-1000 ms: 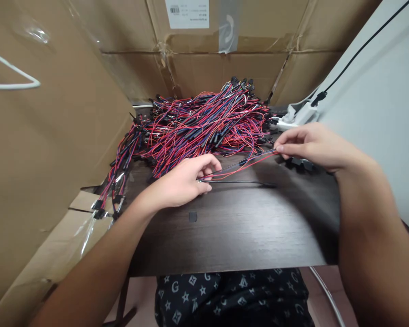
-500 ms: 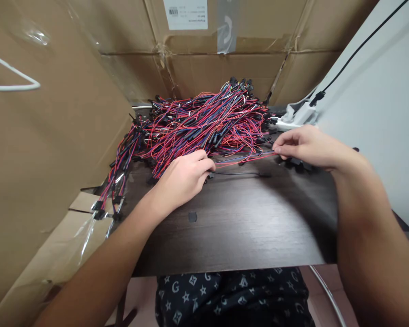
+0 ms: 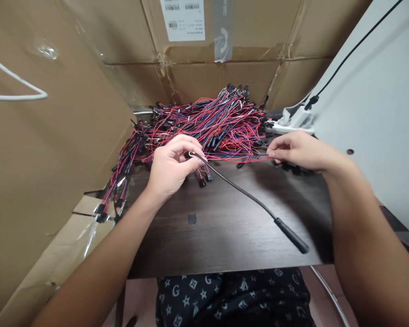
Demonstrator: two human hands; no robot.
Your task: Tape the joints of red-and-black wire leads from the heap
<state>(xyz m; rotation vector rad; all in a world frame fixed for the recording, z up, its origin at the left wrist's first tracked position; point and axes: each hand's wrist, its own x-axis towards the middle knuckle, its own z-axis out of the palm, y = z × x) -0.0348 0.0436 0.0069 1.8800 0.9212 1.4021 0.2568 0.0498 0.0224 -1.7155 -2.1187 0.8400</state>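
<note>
My left hand (image 3: 177, 165) is closed in a pinch on a black cable (image 3: 240, 188), which slants down to the right over the table and ends in a thick black plug (image 3: 291, 235). A small white loop of wire shows at its fingertips. Thin red and blue wires (image 3: 236, 158) stretch between both hands. My right hand (image 3: 289, 150) pinches their far end with thumb and forefinger. Just behind lies a large heap of red, blue and black wire harnesses (image 3: 204, 122). Small black connectors (image 3: 204, 179) hang below my left fingers.
Cardboard boxes (image 3: 191, 81) wall the back and left. A white power strip (image 3: 295, 125) with a plugged-in black cord stands at right, beside a white panel (image 3: 371, 122). A small black square (image 3: 191, 219) lies on the dark table (image 3: 225, 245). More harnesses (image 3: 114, 190) droop over its left edge.
My left hand has turned and lifted, and the black cable now swings up from the table toward me, its plug nearer the front edge. The right hand keeps its pinch, shifted slightly left.
</note>
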